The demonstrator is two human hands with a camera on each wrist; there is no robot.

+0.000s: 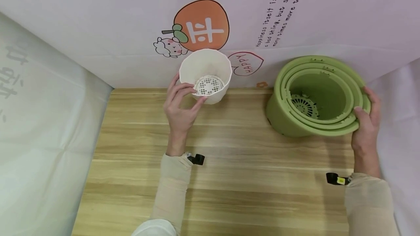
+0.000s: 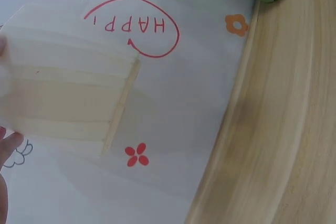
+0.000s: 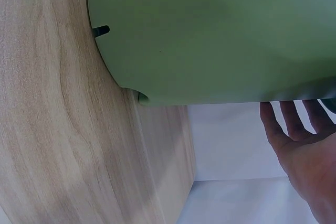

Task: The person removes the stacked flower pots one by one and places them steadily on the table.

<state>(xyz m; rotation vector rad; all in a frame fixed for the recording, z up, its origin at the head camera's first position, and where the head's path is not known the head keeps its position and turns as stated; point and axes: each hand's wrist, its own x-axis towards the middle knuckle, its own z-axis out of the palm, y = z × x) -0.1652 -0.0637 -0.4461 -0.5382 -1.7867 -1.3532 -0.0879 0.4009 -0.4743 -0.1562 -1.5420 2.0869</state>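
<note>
A small white flower pot (image 1: pixel 216 63) with a perforated bottom is tilted in my left hand (image 1: pixel 182 110), which pinches its rim with the thumb inside the near edge and fingers along the left. In the left wrist view the white pot (image 2: pixel 63 87) shows its faceted side, with fingertips (image 2: pixel 10 142) at the left edge. My right hand (image 1: pixel 367 123) grips the right rim of a stack of nested green flower pots (image 1: pixel 285 115), thumb over the edge. From the right wrist, the outer green pot (image 3: pixel 199 40) fills the top, fingers (image 3: pixel 294 121) against its side.
The wood-grain table (image 1: pixel 236 177) extends beneath both arms. Behind it rises a white printed sheet (image 1: pixel 131 21) with an orange fruit drawing and lettering. Pale sheets (image 1: pixel 39 126) hang at the left and right sides. A small black camera sits on each wrist.
</note>
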